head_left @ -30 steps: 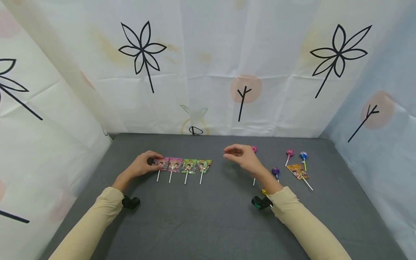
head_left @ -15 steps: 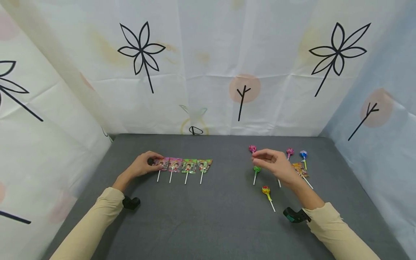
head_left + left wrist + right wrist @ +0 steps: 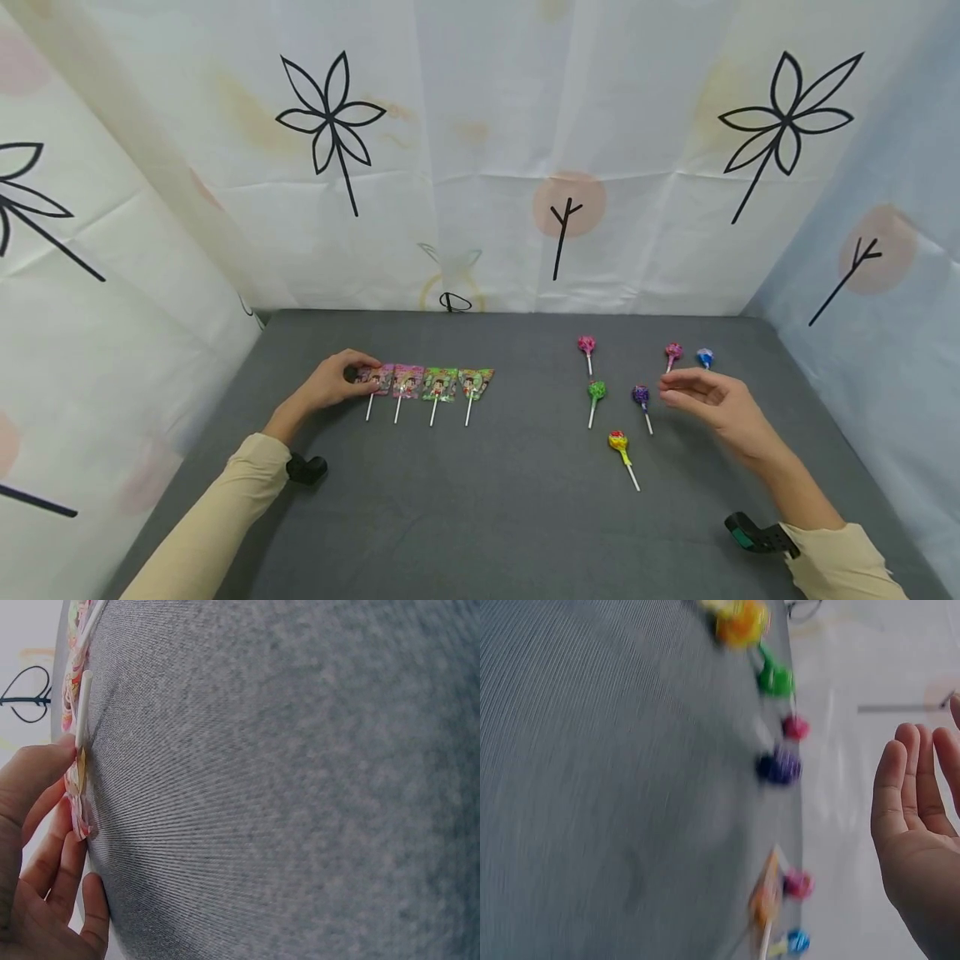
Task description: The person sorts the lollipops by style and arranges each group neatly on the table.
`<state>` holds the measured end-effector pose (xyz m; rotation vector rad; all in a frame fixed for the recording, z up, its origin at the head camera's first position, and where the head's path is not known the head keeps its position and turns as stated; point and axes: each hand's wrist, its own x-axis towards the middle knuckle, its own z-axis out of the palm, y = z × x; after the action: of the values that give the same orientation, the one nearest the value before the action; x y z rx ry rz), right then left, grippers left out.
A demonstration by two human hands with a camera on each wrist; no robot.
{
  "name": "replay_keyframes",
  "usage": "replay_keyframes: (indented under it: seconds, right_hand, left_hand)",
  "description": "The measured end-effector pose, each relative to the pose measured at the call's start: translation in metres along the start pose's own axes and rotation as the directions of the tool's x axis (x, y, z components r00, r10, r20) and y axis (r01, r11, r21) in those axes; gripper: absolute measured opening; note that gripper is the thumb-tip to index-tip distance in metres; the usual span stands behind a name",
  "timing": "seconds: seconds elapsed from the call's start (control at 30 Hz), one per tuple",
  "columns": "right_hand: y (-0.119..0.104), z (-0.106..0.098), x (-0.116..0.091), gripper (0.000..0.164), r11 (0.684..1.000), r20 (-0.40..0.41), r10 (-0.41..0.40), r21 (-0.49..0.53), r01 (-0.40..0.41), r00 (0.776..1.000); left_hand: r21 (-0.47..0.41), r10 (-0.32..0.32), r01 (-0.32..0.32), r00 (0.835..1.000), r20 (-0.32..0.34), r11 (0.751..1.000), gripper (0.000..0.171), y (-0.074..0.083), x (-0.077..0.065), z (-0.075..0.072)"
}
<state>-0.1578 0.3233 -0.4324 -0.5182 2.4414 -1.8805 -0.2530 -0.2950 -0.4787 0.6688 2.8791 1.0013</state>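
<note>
The left hand (image 3: 337, 381) pinches the leftmost pink-wrapped lollipop (image 3: 385, 380), apparently to keep it aligned, while the right hand (image 3: 723, 408), thumb and fingers apart, hovers beside the purple lollipop (image 3: 641, 395).

Pink packet (image 3: 385, 377), seemingly orange wrapper (image 3: 764, 898)
</note>
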Motion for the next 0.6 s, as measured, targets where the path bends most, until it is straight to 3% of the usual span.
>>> replay_keyframes:
  seconds: [0.23,0.43,0.6]
  right_hand:
    - [0.017,-0.031,-0.016,0.028,0.996,-0.085,0.055,-0.072,-0.061,0.995]
    - [0.032,-0.045,-0.021,0.035,0.969,-0.16,0.087,-0.215,-0.121,0.983]
    - [0.041,-0.056,-0.021,0.039,0.955,-0.186,0.091,-0.262,-0.139,0.978]
  left_hand:
    - [0.001,-0.007,0.007,1.0,0.004,1.0,0.038,-0.002,0.0,0.001]
    - [-0.001,-0.007,0.007,1.0,0.007,1.0,0.038,-0.003,0.001,0.001]
    - [-0.006,-0.008,0.008,1.0,0.007,1.0,0.038,-0.003,0.001,0.001]
